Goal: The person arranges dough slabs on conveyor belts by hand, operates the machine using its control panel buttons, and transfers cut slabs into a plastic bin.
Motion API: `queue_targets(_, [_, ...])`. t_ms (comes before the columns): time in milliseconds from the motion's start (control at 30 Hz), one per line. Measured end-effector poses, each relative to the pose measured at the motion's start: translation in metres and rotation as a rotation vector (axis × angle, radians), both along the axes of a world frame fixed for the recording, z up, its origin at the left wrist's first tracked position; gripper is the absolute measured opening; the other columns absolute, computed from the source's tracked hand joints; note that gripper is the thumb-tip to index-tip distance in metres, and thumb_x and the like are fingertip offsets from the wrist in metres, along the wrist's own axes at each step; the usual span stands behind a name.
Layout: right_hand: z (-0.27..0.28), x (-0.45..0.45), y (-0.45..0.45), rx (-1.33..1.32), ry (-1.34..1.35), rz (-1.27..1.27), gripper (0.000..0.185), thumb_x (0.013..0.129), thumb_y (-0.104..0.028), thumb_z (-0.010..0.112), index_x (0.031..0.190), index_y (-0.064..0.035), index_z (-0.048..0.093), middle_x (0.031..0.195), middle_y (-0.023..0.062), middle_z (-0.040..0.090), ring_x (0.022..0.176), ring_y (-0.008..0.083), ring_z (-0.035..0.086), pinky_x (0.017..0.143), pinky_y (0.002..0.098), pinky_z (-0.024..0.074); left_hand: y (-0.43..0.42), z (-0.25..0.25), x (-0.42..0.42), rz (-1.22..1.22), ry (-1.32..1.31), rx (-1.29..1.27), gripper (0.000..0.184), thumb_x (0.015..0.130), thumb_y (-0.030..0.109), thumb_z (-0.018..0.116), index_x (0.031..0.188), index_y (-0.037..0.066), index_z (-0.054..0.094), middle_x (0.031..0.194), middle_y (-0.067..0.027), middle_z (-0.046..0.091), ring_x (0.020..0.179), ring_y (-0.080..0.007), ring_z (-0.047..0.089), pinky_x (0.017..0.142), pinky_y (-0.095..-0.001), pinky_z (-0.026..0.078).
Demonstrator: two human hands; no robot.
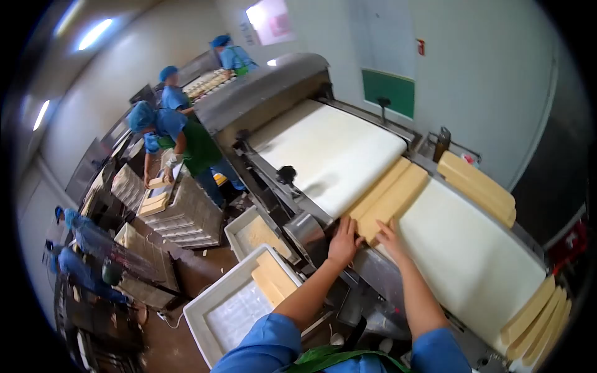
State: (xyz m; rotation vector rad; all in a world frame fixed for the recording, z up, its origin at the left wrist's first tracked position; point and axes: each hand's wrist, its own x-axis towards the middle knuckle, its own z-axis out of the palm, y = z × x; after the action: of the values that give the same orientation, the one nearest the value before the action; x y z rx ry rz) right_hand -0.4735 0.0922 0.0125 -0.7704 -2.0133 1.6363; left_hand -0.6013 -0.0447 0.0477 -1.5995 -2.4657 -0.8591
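Note:
Two long pale-yellow dough slabs point(398, 194) lie side by side across the white conveyor belt point(472, 242), just past the machine's upper white belt point(329, 155). At their near end, my left hand point(344, 244) rests against the left slab with its fingers stretched out and thumb apart. My right hand point(393, 241) has its fingers spread, their tips touching the near end of the right slab. Neither hand is wrapped round anything. Part of each palm is turned out of sight.
A white crate point(214, 304) holding a dough slab point(273, 280) stands below left, beside another crate point(239, 239). More dough slabs lie along the belt's far edge point(477, 186) and right end point(538, 320). Black knobs point(286, 174) stick up from the machine. Several co-workers point(177, 133) stand at left.

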Motion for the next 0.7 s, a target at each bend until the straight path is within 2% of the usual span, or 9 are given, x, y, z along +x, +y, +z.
queue_targets(67, [-0.01,0.044,0.023,-0.061,0.083,0.062,0.062,0.083,-0.015,0.065,0.139,-0.0113,0.038,0.149,0.0148,0.026,0.131,0.0235,0.035,0.104,0.0316,0.0333,-0.012,0.007,0.011,-0.041,0.031,-0.041,0.059,0.084,0.032,0.06,0.129,0.002,0.039,0.137,-0.0209,0.035,0.128,-0.0361,0.034,0.103,-0.0445,0.033])
queue_targets(133, [0.001,0.126,0.037,0.495,-0.146,-0.243,0.061,0.082,-0.013,0.065,0.137,-0.007,0.039,0.14,0.0153,0.04,0.13,0.0268,0.037,0.107,0.0363,0.0293,-0.028,0.007,0.027,-0.083,0.121,-0.028,0.057,0.084,0.032,0.061,0.129,0.003,0.04,0.137,-0.0214,0.034,0.128,-0.0361,0.033,0.102,-0.0478,0.033])
queue_targets(233, [-0.055,0.307,0.08,0.612,-0.127,-0.8,0.067,0.081,-0.007,0.064,0.139,-0.0053,0.033,0.142,0.0166,0.036,0.133,0.0326,0.03,0.108,0.0407,0.0262,-0.059,-0.014,0.064,-0.157,0.053,-0.047,0.052,0.085,0.03,0.06,0.128,0.005,0.042,0.138,-0.0206,0.032,0.128,-0.0359,0.033,0.102,-0.0499,0.031])
queue_targets(300, [-0.098,0.457,0.092,1.016,-0.784,-1.138,0.069,0.079,-0.012,0.066,0.14,-0.0122,0.034,0.145,0.0146,0.031,0.138,0.0318,0.02,0.11,0.0501,0.0207,-0.077,-0.026,0.091,-0.213,0.007,-0.076,0.05,0.086,0.029,0.059,0.128,0.006,0.043,0.138,-0.02,0.032,0.128,-0.0362,0.033,0.102,-0.0489,0.031])
queue_targets(400, [0.028,0.475,0.01,0.33,-1.46,-1.366,0.063,0.083,-0.026,0.063,0.14,-0.0164,0.037,0.147,0.0139,0.029,0.138,0.0327,0.018,0.111,0.053,0.0141,-0.085,-0.018,0.134,-0.3,-0.067,-0.073,0.048,0.086,0.028,0.059,0.127,0.007,0.044,0.138,-0.02,0.032,0.126,-0.0368,0.035,0.101,-0.0488,0.032])
queue_targets(467, [0.058,0.499,-0.019,0.279,-1.931,-0.465,0.058,0.087,-0.039,0.054,0.14,-0.0216,0.038,0.15,0.0116,0.024,0.139,0.0336,0.015,0.111,0.0531,0.0076,-0.084,-0.003,0.163,-0.374,-0.162,-0.073,0.046,0.084,0.026,0.062,0.124,0.007,0.047,0.135,-0.0209,0.035,0.121,-0.0386,0.041,0.099,-0.0481,0.034])
queue_targets(567, [-0.035,0.552,-0.004,0.48,-1.619,-0.961,0.057,0.087,-0.039,0.051,0.133,-0.0063,0.045,0.147,0.0151,0.03,0.136,0.0285,0.026,0.112,0.0479,0.0121,-0.074,0.006,0.189,-0.445,-0.198,-0.056,0.046,0.082,0.023,0.066,0.121,0.006,0.05,0.132,-0.0237,0.04,0.115,-0.0426,0.045,0.096,-0.0459,0.039])
queue_targets(600, [-0.082,0.574,0.004,0.532,-1.614,-0.842,0.069,0.087,-0.037,0.052,0.141,-0.0015,0.029,0.148,0.0152,0.028,0.137,0.0258,0.023,0.113,0.0468,0.0121,-0.069,0.007,0.194,-0.474,-0.232,-0.075,0.044,0.082,0.022,0.065,0.12,0.005,0.051,0.133,-0.0239,0.039,0.115,-0.0429,0.045,0.096,-0.0463,0.038])
queue_targets(700, [-0.068,0.55,-0.041,0.407,-0.536,-1.146,0.06,0.087,-0.021,0.053,0.14,-0.005,0.031,0.142,0.0186,0.034,0.131,0.0321,0.033,0.109,0.0377,0.0236,-0.043,0.01,0.213,-0.603,-0.244,-0.133,0.039,0.085,0.014,0.062,0.121,0.004,0.05,0.137,-0.0244,0.034,0.122,-0.0431,0.04,0.099,-0.0452,0.038])
